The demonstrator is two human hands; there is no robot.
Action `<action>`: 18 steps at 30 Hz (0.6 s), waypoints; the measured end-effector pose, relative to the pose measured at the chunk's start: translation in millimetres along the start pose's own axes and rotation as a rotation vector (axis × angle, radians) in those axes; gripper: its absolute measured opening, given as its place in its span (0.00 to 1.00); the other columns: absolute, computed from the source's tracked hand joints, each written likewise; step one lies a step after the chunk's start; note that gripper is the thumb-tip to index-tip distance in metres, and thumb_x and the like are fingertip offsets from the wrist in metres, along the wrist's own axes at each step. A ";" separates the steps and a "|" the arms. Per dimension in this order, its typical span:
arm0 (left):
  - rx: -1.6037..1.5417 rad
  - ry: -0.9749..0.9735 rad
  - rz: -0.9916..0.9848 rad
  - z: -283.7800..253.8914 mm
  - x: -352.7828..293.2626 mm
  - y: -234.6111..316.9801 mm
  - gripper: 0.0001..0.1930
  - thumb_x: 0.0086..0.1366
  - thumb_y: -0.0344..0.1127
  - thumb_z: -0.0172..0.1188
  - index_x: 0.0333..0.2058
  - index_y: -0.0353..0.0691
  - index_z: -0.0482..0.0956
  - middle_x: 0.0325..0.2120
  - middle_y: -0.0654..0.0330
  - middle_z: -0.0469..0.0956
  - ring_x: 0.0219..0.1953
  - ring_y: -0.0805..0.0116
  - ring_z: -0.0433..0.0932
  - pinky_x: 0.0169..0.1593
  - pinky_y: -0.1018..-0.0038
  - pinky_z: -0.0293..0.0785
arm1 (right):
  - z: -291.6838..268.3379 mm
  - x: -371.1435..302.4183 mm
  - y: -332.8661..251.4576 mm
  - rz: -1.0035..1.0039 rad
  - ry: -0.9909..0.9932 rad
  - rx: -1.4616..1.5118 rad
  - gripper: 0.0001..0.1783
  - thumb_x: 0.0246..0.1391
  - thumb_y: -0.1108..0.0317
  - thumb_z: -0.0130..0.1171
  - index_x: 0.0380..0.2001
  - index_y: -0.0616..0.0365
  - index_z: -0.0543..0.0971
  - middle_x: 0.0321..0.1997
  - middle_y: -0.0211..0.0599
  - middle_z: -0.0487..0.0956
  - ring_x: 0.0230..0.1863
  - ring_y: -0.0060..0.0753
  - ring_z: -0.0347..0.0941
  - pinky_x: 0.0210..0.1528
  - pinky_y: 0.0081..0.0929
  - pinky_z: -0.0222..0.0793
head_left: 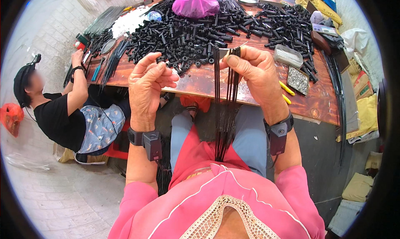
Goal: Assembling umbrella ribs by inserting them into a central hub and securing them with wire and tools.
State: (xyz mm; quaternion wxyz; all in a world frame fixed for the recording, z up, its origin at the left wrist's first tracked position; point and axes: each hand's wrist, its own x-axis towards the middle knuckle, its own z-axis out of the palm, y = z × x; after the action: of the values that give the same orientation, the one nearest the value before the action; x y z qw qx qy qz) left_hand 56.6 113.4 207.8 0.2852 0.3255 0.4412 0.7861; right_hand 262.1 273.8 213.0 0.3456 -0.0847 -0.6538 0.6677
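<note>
My right hand pinches the top end of a bundle of long, thin black strips. They hang down in front of the table edge toward my lap. To the left of the bundle, my left hand is raised above the table's near edge. Its fingers are loosely curled and apart, and I see nothing in them. Beyond both hands lies a large heap of short black tubular parts.
The wooden table carries a plastic box, a tray of small metal pieces, yellow-handled pliers and a pink bag. A co-worker sits at the left. Black strips overhang the right edge.
</note>
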 end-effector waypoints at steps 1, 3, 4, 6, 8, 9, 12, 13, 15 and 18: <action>-0.057 -0.059 -0.058 1.6 0.4 2.9 0.13 0.64 0.24 0.56 0.47 0.33 0.74 0.29 0.52 0.81 0.30 0.58 0.84 0.30 0.69 0.83 | 3.7 -2.6 -4.4 0.004 -0.012 0.034 0.09 0.58 0.66 0.60 0.34 0.61 0.81 0.32 0.32 0.83 0.25 0.13 0.73 0.28 0.14 0.67; -0.060 -0.086 -0.060 8.6 8.5 8.5 0.12 0.64 0.27 0.56 0.47 0.34 0.75 0.29 0.51 0.81 0.31 0.57 0.84 0.32 0.66 0.83 | 8.8 -5.7 -7.0 -0.019 -0.037 0.044 0.08 0.58 0.67 0.61 0.33 0.61 0.82 0.32 0.32 0.83 0.26 0.13 0.73 0.28 0.15 0.67; -0.150 -0.131 -0.055 13.1 13.6 9.7 0.12 0.64 0.28 0.55 0.46 0.34 0.74 0.30 0.51 0.80 0.31 0.57 0.83 0.34 0.64 0.82 | 12.5 -7.0 -9.6 -0.028 -0.052 0.036 0.08 0.57 0.67 0.61 0.33 0.61 0.82 0.32 0.31 0.83 0.26 0.13 0.73 0.29 0.15 0.67; -0.272 -0.197 -0.054 25.9 23.1 14.4 0.11 0.64 0.30 0.55 0.44 0.34 0.74 0.29 0.52 0.80 0.30 0.58 0.82 0.37 0.61 0.81 | 21.5 -9.7 -17.8 -0.028 -0.074 0.027 0.07 0.56 0.68 0.62 0.33 0.61 0.82 0.31 0.30 0.83 0.26 0.13 0.72 0.29 0.15 0.67; -0.281 -0.229 -0.058 35.7 32.6 17.6 0.09 0.65 0.31 0.55 0.42 0.34 0.73 0.28 0.53 0.79 0.29 0.59 0.81 0.36 0.62 0.81 | 27.6 -12.3 -23.3 0.005 -0.098 0.007 0.07 0.57 0.69 0.62 0.34 0.62 0.82 0.31 0.30 0.83 0.29 0.12 0.73 0.31 0.14 0.68; -0.290 -0.257 -0.070 41.6 37.7 18.3 0.08 0.66 0.32 0.54 0.41 0.34 0.73 0.26 0.55 0.78 0.27 0.61 0.80 0.34 0.63 0.81 | 28.7 -12.7 -23.8 0.004 -0.103 -0.022 0.07 0.57 0.69 0.62 0.35 0.62 0.82 0.32 0.29 0.83 0.30 0.12 0.73 0.32 0.14 0.68; -0.091 -0.302 -0.057 58.6 43.6 16.7 0.06 0.69 0.32 0.54 0.38 0.35 0.72 0.25 0.59 0.75 0.25 0.68 0.78 0.33 0.67 0.80 | 35.3 -15.9 -21.8 0.053 -0.094 0.097 0.08 0.57 0.70 0.62 0.36 0.63 0.82 0.32 0.28 0.82 0.31 0.12 0.73 0.32 0.14 0.69; -0.053 -0.318 -0.051 64.9 41.8 16.5 0.06 0.69 0.31 0.54 0.38 0.35 0.72 0.25 0.60 0.75 0.25 0.69 0.78 0.33 0.67 0.80 | 36.7 -16.3 -22.6 0.054 -0.094 0.102 0.08 0.57 0.69 0.62 0.36 0.64 0.82 0.31 0.28 0.82 0.31 0.11 0.72 0.32 0.14 0.69; -0.012 -0.356 -0.041 72.0 38.3 16.1 0.06 0.68 0.30 0.56 0.40 0.34 0.71 0.26 0.60 0.75 0.27 0.69 0.79 0.36 0.68 0.81 | 44.4 -15.0 -23.2 0.014 -0.058 0.100 0.07 0.57 0.70 0.63 0.32 0.63 0.81 0.26 0.23 0.78 0.27 0.10 0.69 0.28 0.15 0.65; 0.027 -0.346 -0.076 73.1 34.8 17.4 0.07 0.67 0.29 0.57 0.41 0.33 0.73 0.28 0.59 0.78 0.29 0.68 0.81 0.37 0.69 0.81 | 44.6 -12.6 -18.7 -0.040 -0.027 0.061 0.06 0.56 0.71 0.63 0.29 0.63 0.81 0.22 0.19 0.74 0.24 0.08 0.65 0.23 0.15 0.61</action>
State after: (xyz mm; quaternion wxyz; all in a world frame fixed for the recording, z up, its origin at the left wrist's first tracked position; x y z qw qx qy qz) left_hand 87.8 168.4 261.2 0.3820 0.4430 0.4079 0.7010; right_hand 252.8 228.5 232.0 0.3527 -0.0519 -0.6392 0.6815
